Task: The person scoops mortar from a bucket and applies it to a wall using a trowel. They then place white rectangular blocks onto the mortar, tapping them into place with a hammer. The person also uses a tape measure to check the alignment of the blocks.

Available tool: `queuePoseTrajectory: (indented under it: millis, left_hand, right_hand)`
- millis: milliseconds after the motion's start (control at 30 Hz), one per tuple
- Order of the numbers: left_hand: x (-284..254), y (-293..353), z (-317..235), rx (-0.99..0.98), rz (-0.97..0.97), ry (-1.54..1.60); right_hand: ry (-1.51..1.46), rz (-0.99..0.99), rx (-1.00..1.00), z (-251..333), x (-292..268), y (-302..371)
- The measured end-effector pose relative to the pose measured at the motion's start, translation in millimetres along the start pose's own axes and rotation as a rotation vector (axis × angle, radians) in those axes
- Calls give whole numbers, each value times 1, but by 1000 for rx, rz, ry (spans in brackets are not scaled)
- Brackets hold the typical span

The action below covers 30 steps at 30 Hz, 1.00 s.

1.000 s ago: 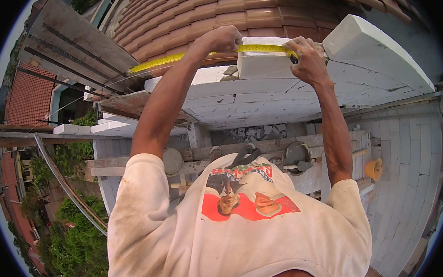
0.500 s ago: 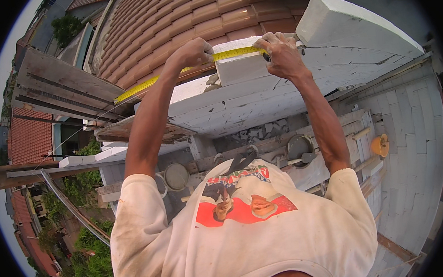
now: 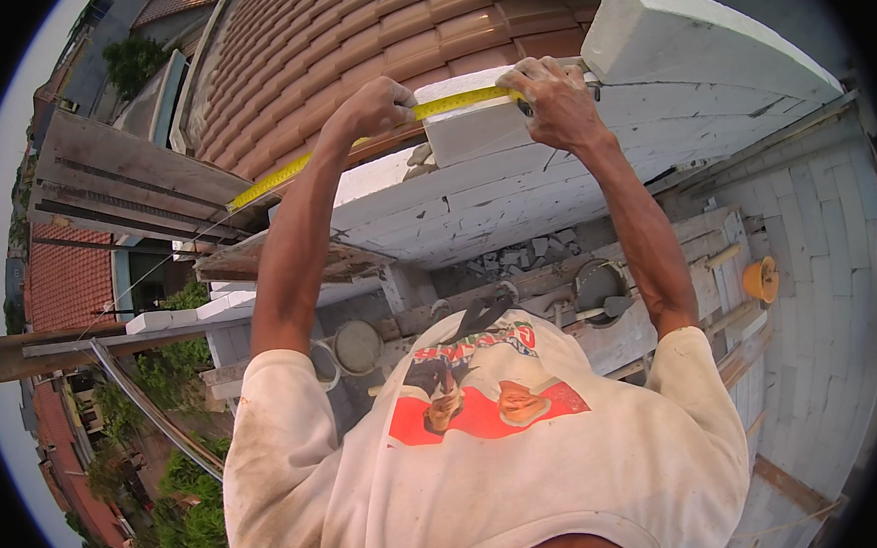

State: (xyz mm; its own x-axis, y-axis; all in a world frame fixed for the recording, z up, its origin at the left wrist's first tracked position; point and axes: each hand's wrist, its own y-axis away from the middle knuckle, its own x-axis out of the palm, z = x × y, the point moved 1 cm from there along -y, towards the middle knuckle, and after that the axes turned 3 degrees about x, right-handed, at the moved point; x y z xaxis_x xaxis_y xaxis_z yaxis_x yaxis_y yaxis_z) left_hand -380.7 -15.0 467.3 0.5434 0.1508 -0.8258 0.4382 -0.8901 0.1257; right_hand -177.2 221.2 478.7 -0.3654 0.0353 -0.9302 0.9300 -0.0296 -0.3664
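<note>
A yellow tape measure (image 3: 459,102) stretches across the top of a white block wall (image 3: 475,208). My left hand (image 3: 378,106) is closed on the blade, and a free length runs on past it to the lower left. My right hand (image 3: 553,101) grips the tape at its case end, which my fingers mostly hide. Under the blade between my hands lies a white block (image 3: 481,131) on the wall's top course. Grey mortar lumps (image 3: 420,159) sit at that block's left end. Right of my right hand stands a larger, slanted white block (image 3: 659,39).
A brown tiled roof (image 3: 347,41) rises just beyond the wall. Wooden boards (image 3: 136,176) stand at the left. Below the wall are planks (image 3: 699,235) with a dark bucket (image 3: 598,283), a round pale container (image 3: 357,347) and an orange bucket (image 3: 760,279).
Both hands keep their hold on the tape, and its blade lies almost as before. The view has shifted slightly; little else differs.
</note>
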Motion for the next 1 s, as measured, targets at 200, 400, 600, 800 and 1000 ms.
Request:
queuePoseTrajectory:
  millis: [200,400,600,800,1000]
  left_hand:
    - [2,3,6,29,-57,-26]
    - [4,-5,-8,-32,-20,-7]
    - [2,-1,4,-87,-2,42]
    - [2,-3,-1,-106,13,113]
    - [2,-1,-5,-123,10,59]
  right_hand:
    - [52,-128,60,-55,-27,44]
    - [159,-218,152,-151,-51,92]
    - [200,-290,164,-193,-33,96]
    - [181,-313,192,-198,-27,97]
    - [147,-281,217,-197,-25,94]
